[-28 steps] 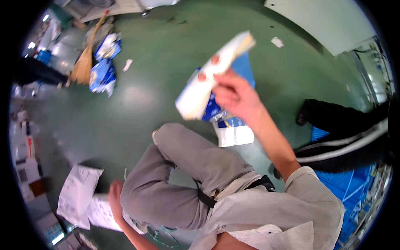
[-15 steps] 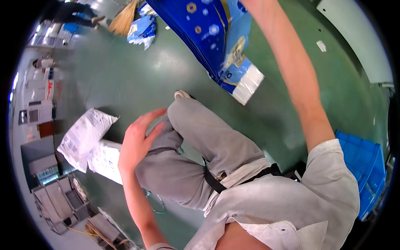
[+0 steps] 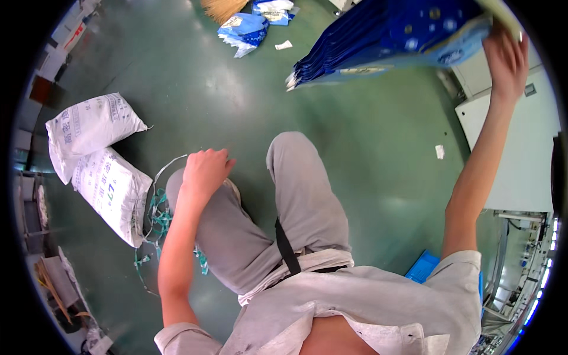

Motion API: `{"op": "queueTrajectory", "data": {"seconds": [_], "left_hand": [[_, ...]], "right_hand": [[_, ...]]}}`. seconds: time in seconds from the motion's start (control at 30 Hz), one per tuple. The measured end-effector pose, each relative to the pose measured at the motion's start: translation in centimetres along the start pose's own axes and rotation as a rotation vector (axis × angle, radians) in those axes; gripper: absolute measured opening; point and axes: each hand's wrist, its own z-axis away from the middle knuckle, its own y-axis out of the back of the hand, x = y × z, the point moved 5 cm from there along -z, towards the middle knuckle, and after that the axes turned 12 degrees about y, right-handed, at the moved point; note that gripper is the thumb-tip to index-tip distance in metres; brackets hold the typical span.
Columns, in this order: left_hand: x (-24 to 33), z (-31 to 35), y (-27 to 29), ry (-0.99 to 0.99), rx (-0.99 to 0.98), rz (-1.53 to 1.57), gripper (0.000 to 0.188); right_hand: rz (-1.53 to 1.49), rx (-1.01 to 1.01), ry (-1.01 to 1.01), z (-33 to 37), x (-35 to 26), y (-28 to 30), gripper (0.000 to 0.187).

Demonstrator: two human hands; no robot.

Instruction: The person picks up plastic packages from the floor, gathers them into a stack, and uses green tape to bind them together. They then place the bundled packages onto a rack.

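My right hand [image 3: 507,66] is raised at the far right, its fingers closed on the edge of a stack of blue plastic bags [image 3: 378,35]. The stack hangs at an angle across the upper right, with layered folds and white ends at its left tip. Its upper part runs out of the picture. Close above my left knee is my left hand [image 3: 204,173], its fingers curled in and nothing visible in them. A pale cord runs behind it to a tangle of green and white cords [image 3: 158,214] on the floor.
Two full white sacks [image 3: 97,127] lie on the green floor at left, one on the other. A straw broom [image 3: 225,8] and crumpled blue-white bags [image 3: 244,31] lie at the top. A white cabinet [image 3: 509,136] stands at right, and a blue crate [image 3: 422,266] behind my right side.
My right hand has swung the blue stack up and to the right. My left hand's fingers have curled in. The view has turned, so the sacks and cord tangle show more fully.
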Motion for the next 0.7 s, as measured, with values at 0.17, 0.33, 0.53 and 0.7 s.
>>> {"op": "queueTrajectory", "data": {"seconds": [0.17, 0.33, 0.53, 0.7], "left_hand": [[-3.4, 1.8, 0.6, 0.069, 0.026, 0.088, 0.028], [-2.2, 2.0, 1.0, 0.113, 0.019, 0.087, 0.028], [-2.3, -0.8, 0.1, 0.050, 0.072, 0.096, 0.030], [-0.9, -1.5, 0.3, 0.005, 0.022, 0.120, 0.030]], "right_hand": [[0.039, 0.514, 0.208, 13.8, -2.7, 0.4, 0.041], [-0.172, 0.839, 0.648, 28.7, -5.8, -6.1, 0.036], [0.127, 0.898, 0.810, 34.5, -15.8, -20.3, 0.033], [1.166, 0.741, 1.134, 23.9, -21.8, -24.4, 0.028]]}}
